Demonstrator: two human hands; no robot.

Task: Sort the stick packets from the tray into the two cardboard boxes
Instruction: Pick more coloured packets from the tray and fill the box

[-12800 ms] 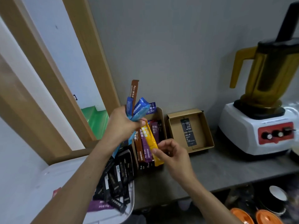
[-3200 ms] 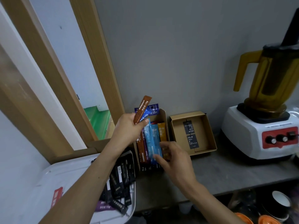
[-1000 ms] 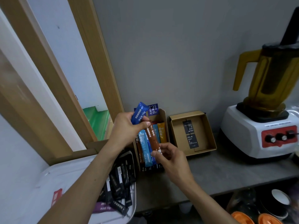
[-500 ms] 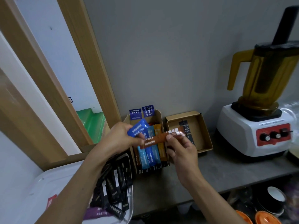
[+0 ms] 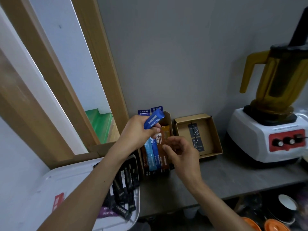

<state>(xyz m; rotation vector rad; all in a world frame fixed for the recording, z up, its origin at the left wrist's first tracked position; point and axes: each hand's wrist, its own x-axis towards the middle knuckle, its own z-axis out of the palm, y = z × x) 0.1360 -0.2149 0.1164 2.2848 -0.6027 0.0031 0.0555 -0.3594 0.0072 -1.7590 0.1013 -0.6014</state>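
Observation:
My left hand (image 5: pixel 135 130) grips a dark blue stick packet (image 5: pixel 153 121) above the back of the left cardboard box (image 5: pixel 168 120). That box holds brown, light blue, blue and orange packets lying side by side. My right hand (image 5: pixel 182 153) is over the box's right side, its curled fingertips pinching a brown packet (image 5: pixel 163 157) that lies lengthwise among the others. The right cardboard box (image 5: pixel 215 137) holds only black paper tags (image 5: pixel 195 139). The white tray (image 5: pixel 75 177) at lower left carries several black packets (image 5: pixel 125 185), a purple one (image 5: pixel 106 212) and a red one (image 5: pixel 58 200).
A blender (image 5: pixel 270 130) with an amber jug stands at the right on the grey counter (image 5: pixel 216 177). A wooden door frame (image 5: pixel 93 64) rises on the left. Below the counter edge are a cup (image 5: pixel 286 204) and orange lids (image 5: pixel 273 225).
My right hand took the brown packet from the left hand, turned it and lowered it into the left box among the others. The left hand keeps the blue packet, now raised slightly.

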